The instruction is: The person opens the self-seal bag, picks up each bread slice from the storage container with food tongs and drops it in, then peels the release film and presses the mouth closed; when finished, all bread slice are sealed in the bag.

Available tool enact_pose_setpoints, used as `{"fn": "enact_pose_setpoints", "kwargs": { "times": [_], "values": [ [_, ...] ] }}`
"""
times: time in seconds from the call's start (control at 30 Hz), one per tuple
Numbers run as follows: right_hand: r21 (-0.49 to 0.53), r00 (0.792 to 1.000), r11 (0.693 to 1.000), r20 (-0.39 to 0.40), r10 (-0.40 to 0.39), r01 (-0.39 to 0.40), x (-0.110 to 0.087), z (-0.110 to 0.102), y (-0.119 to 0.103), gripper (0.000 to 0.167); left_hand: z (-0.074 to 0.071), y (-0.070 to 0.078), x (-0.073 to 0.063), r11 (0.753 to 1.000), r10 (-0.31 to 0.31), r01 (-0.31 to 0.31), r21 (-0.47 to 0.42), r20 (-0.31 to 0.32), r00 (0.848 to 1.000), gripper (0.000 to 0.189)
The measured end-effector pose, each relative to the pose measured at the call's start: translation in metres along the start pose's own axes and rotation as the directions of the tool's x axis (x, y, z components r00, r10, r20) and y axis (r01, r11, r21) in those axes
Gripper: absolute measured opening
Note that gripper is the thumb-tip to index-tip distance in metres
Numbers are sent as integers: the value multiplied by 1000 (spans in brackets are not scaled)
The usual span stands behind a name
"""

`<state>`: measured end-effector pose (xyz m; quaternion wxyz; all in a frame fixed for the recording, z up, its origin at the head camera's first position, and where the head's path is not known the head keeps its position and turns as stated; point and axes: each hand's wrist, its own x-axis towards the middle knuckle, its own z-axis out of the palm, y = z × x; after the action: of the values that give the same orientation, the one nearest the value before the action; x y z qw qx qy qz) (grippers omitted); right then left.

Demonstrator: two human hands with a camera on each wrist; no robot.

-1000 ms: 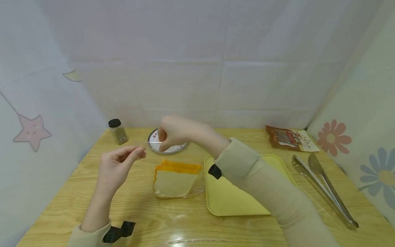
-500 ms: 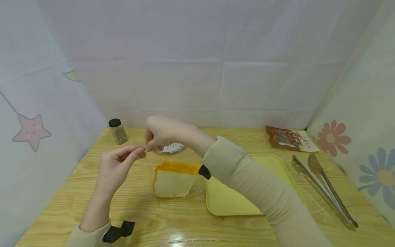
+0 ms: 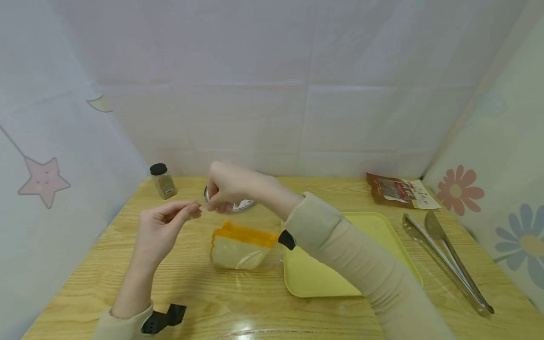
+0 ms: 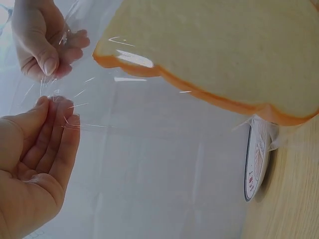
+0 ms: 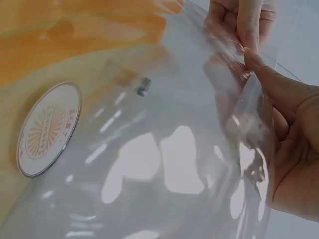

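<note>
Slices of bread (image 3: 240,252) with orange-brown crusts stand inside a clear plastic bag (image 5: 184,129), mid-table in the head view. Above and to the left of the bread, my left hand (image 3: 159,231) pinches the bag's edge between thumb and fingertips. My right hand (image 3: 233,186) is close beside it, wrist bent over, and pinches the film too. The left wrist view has the bread's crust (image 4: 149,70) near the hands, with thin glints of plastic between them. Seen from the right wrist, the film bunches under my right thumb (image 5: 279,89).
A round printed plate (image 3: 244,205) lies behind the right hand, partly covered by it. At back left stands a black-lidded jar (image 3: 164,182). A yellow tray (image 3: 327,271) lies under the right forearm. Metal tongs (image 3: 452,269) and a brown packet (image 3: 399,191) are at the right.
My right hand has come left to the left hand's fingertips, then eased slightly back right. The bagged bread has tipped a little, its crust edge showing more. The left hand stays put.
</note>
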<state>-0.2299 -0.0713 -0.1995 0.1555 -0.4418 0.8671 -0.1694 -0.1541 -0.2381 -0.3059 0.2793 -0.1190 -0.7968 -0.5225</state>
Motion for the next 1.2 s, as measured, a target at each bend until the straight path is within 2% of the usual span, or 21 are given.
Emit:
{"fn": "enact_pose_setpoints", "kwargs": {
  "times": [0.13, 0.37, 0.6, 0.77, 0.97, 1.2],
  "values": [
    [-1, 1000, 1000, 11, -6, 7, -3, 0, 7, 21, 0, -1, 0, 1000, -10, 10, 4, -4, 1000, 12],
    [105, 998, 993, 42, 49, -53, -14, 1, 21, 22, 0, 0, 1, 1000, -24, 24, 9, -18, 1000, 11],
    [102, 997, 992, 50, 62, -67, -26, 0, 36, 20, -1, -1, 1, 1000, -21, 21, 10, -16, 1000, 12],
    [137, 994, 986, 55, 92, -98, -34, 0, 45, 20, -1, 0, 1, 999, -30, 30, 19, -11, 999, 13],
    [189, 994, 976, 15, 107, -108, -44, 2, 47, 21, -1, 0, 0, 999, -28, 29, 44, -9, 1000, 13],
    [191, 994, 978, -53, 94, -82, -52, 5, 52, 25, -2, -1, 1, 999, -12, 12, 51, -3, 1000, 13]
  ]
}}
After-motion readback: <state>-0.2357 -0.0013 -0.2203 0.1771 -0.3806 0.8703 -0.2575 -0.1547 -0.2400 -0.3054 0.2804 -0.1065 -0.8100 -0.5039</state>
